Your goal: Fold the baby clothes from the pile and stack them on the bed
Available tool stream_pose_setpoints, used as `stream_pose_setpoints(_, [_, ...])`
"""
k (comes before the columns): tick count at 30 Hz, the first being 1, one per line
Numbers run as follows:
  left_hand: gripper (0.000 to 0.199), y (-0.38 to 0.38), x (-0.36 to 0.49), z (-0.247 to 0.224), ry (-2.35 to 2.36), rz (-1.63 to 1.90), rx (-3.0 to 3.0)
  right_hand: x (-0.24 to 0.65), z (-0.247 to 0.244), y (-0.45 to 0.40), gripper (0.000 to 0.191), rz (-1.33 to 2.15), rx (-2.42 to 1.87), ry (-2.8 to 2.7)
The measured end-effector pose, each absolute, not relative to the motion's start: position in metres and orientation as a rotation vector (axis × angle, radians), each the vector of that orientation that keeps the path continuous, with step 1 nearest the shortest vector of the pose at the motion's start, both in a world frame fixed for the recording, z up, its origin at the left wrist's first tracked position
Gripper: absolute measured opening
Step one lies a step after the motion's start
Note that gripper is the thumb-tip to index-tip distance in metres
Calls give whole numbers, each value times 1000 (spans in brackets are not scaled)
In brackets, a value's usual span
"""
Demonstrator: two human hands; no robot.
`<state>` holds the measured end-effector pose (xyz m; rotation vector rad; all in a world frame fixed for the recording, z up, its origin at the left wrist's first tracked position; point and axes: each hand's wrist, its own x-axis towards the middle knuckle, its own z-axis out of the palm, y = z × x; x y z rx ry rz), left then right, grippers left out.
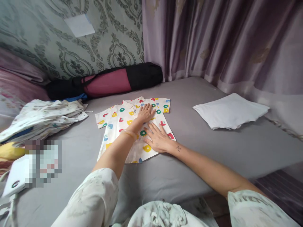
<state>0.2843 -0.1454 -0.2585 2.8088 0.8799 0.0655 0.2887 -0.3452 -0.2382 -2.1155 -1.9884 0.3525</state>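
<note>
A small white short-sleeved shirt (115,126) with red, yellow, green and blue prints lies spread flat on the grey bed sheet (201,148), its collar at the far side. My left hand (146,113) rests flat on the upper part of the shirt, near the right shoulder as I see it, fingers outstretched. Lower down, my right hand (159,138) presses flat on the right side of the shirt with its fingers spread. Neither hand grips the cloth. My left forearm covers part of the shirt's middle.
A folded white cloth (230,112) lies to the right. Stacked clothes (47,116) sit at the left, near a white device with a cable (17,176). A long black and maroon bag (106,82) lies along the wall. Purple curtains (187,37) hang behind the bed.
</note>
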Motion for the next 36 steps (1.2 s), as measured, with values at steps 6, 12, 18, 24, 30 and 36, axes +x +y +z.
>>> stream_pose_setpoints(6, [65,-142,285,-264,869,-46,2829,292,-242,-345,62,362,-2073,-1964])
stream_pose_setpoints(12, [56,-147,307,-227,946,-250,2817,306,-231,-350,50,355,-1987,-1928])
stream_pose_setpoints(18, [43,-175,349,-205,952,28,2848,339,-210,-360,32,122,-2480,-1504])
stream_pose_setpoints(24, [49,-198,384,-215,887,38,2759,348,-207,-364,32,237,-2680,-1409])
stream_pose_setpoints(30, [36,-199,397,-224,1013,78,2668,349,-199,-367,32,391,-2723,-1450])
stream_pose_setpoints(36, [29,-199,409,-226,1064,46,2637,351,-190,-372,30,498,-2727,-1533])
